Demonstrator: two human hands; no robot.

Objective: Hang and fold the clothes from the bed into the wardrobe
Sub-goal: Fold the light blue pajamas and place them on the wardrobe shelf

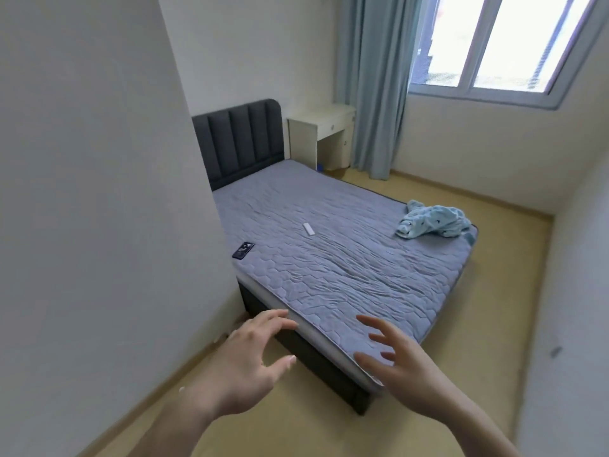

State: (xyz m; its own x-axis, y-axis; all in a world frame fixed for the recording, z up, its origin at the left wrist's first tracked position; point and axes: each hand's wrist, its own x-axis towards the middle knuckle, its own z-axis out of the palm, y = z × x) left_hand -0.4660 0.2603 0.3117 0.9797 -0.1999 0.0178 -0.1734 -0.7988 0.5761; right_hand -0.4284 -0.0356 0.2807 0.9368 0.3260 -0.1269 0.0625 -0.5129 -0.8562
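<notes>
Grey-blue quilted cover: it lies over the bed, wrinkled across the middle, with a hexagon stitch pattern.
Clothes: a crumpled light-blue garment with small dark prints sits in a heap on the far right corner of the mattress, one edge spilling over the side.
Left hand: raised in front of the near corner of the bed, fingers spread and gently bent, thumb out, grasping nothing.
Right hand: raised over the near edge of the mattress, fingers splayed and loose, holding nothing; whether it touches the cover cannot be told.
Gap to the garment: both hands are well apart from the heap, which lies across the mattress from them.
White remote: flat near the middle of the bed.
Dark phone: flat at the left edge of the mattress, near the wall.
Headboard: dark padded panels, upright at the far end.
Cream desk: beside the headboard, next to the blue-grey curtain.
Window: bright, on the right of the curtain.
Floor: pale wood tone.
</notes>
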